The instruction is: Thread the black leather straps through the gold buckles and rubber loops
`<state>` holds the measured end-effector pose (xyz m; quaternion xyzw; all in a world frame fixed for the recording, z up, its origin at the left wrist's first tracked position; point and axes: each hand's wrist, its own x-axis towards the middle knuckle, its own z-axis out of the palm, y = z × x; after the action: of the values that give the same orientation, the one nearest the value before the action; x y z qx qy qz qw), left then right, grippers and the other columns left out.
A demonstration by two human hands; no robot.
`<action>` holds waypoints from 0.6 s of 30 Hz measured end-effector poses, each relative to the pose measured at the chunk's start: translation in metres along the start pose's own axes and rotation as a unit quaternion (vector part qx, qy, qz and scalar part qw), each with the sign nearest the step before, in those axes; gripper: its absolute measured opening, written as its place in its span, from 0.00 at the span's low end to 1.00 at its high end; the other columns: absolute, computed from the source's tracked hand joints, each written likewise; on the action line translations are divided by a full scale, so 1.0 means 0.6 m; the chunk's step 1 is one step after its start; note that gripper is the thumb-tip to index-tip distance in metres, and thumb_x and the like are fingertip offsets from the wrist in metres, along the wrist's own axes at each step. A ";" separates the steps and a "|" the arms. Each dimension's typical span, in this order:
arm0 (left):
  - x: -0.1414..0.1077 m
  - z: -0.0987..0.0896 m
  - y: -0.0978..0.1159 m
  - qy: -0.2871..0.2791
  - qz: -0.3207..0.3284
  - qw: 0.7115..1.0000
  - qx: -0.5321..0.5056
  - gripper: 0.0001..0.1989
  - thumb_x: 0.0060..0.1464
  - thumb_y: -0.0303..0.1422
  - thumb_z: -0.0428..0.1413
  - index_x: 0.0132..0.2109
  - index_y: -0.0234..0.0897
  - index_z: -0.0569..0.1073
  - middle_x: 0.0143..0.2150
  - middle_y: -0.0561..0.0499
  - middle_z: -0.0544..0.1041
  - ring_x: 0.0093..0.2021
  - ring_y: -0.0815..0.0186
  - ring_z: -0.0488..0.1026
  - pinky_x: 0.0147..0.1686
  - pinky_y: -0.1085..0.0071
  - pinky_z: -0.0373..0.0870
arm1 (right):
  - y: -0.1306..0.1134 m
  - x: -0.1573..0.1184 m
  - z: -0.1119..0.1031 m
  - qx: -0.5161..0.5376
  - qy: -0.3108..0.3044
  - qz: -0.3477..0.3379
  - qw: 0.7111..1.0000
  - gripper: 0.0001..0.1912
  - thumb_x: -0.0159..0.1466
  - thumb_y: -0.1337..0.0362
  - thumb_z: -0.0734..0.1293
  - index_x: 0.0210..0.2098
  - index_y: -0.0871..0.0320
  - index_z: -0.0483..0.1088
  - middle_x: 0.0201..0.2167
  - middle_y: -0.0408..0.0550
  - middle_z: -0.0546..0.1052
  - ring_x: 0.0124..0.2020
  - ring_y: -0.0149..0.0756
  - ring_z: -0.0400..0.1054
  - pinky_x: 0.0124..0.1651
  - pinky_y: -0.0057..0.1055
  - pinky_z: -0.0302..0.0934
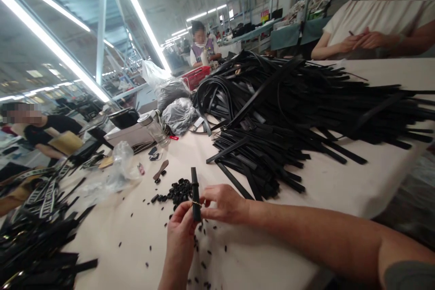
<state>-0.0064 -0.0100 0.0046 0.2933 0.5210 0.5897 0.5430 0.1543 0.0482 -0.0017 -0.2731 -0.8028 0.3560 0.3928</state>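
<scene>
A short black strap (194,181) stands nearly upright between my hands, with a thin gold-coloured metal piece across its lower part and a dark band round it higher up. My left hand (181,224) pinches the lower end between thumb and fingers. From the right, my right hand (226,204) has its fingertips closed at the strap's edge beside the metal piece; exactly what they grip is partly hidden. Just behind lies a heap of small black loops (180,190), and tiny black bits (203,264) are scattered on the table around my hands.
A large pile of black straps (265,95) covers the table (136,222) at the back right. More straps and bags (37,244) lie at the left. A glass jar (154,129), plastic bags (178,115) and a brown piece (161,170) stand beyond. Another person (377,27) sits opposite.
</scene>
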 end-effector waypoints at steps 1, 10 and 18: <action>-0.001 0.002 -0.001 -0.002 0.002 1.000 0.005 0.18 0.36 0.39 0.72 0.32 0.33 0.78 0.31 0.49 0.77 0.29 0.70 0.70 0.30 0.77 0.69 | -0.001 0.000 0.004 0.061 0.004 0.030 0.998 0.14 0.60 0.54 0.69 0.38 0.58 0.77 0.31 0.46 0.76 0.31 0.33 0.70 0.35 0.28 0.60; -0.009 0.008 -0.011 -0.030 0.059 0.990 0.123 0.13 0.47 0.40 0.66 0.35 0.34 0.78 0.28 0.50 0.76 0.28 0.68 0.69 0.31 0.74 0.67 | -0.018 0.006 0.023 0.492 0.013 0.221 0.842 0.19 0.53 0.53 0.75 0.34 0.65 0.76 0.24 0.44 0.72 0.25 0.30 0.64 0.32 0.28 0.61; -0.007 0.013 -0.012 -0.047 0.080 0.979 0.180 0.14 0.49 0.41 0.64 0.38 0.34 0.78 0.30 0.48 0.77 0.29 0.65 0.72 0.32 0.71 0.69 | -0.014 0.012 0.013 0.466 0.051 0.256 0.845 0.18 0.51 0.53 0.75 0.29 0.63 0.73 0.25 0.43 0.72 0.27 0.30 0.64 0.34 0.29 0.59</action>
<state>0.0039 -0.0129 0.0013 0.4547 0.5669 0.5136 0.4562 0.1430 0.0454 0.0046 -0.2715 -0.4226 0.7616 0.4095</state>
